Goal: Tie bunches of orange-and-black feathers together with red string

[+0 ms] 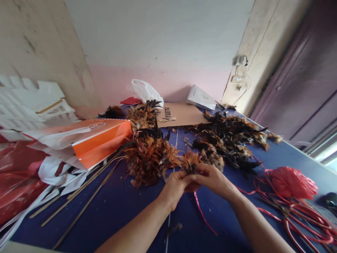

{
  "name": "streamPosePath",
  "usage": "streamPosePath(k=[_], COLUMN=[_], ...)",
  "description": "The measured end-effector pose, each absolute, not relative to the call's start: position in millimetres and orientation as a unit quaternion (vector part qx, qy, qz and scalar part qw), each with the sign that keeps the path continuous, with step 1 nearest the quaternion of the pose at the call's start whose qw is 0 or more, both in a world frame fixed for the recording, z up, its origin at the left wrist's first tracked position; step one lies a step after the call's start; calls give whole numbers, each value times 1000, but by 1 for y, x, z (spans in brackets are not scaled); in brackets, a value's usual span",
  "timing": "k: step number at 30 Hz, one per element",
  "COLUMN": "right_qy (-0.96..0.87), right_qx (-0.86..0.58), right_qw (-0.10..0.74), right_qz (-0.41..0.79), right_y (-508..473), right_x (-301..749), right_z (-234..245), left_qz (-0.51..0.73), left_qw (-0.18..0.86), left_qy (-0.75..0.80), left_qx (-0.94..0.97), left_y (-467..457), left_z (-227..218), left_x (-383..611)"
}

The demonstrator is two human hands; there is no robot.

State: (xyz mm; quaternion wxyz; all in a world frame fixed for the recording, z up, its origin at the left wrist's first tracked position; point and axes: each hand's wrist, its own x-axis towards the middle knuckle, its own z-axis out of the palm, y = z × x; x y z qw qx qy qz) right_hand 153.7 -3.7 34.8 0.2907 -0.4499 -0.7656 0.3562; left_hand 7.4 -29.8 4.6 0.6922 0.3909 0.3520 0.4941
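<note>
Feather bunch [190, 161], pinched in closed fingers of left hand [176, 186] and right hand [212, 178]; blue tabletop [218, 211] showing between forearms [142, 225], its right edge well apart; brown feather heap [146, 160] just left.

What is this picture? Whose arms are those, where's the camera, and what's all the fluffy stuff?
There's no robot here, just a person using two bare hands. The camera sits on their head, looking forward and down, so you see about what they see.

The left hand and right hand meet in the middle, pinching a small bunch of feathers. A thin red strip trails below them.

The fluffy stuff is feathers too: big brown and black piles on the blue table. Also there are long thin sticks, an orange and white bag, some cardboard at the back, and bunched red plastic on the right.
</note>
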Motion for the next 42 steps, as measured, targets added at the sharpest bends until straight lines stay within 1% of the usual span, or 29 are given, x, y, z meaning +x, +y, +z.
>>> streamPosePath(k=[2,5,8,13,17,22,26,30,35,39,42], right_qy=[-714,-649,-608,-573,-571,-597,-655,-711,-779,-782,-774], right_qx=[-456,-418,-386,-388,-397,-403,-442,-551,-568,-588,-593], right_qw=[322,379,409,435,445,459,417,330,223,175,170], right_qz=[423,510,561,576,564,521,449,285,142,112,141], right_y=[-2,-4,-6,-5,-6,-6,-3,3,3,1,5], right_x=[152,148,143,140,139,133,141,161,163,151,150], right_z=[31,28,27,26,25,20,26,34,19,3,1], left_qz=[491,501,506,509,506,500,511,539,567,561,553], left_qw=[680,664,669,692,670,643,629,637,658,675,673], left_qy=[355,358,352,339,349,357,384,420,396,391,403], left_qx=[413,424,414,384,416,457,443,357,298,277,280], left_y=[-31,-32,-30,-30,-30,-26,-23,-19,-15,-15,-16], left_z=[6,6,3,7,13,10,9,13,11,10,13], left_x=[9,9,9,7,4,2,0,-5,-11,-9,-9])
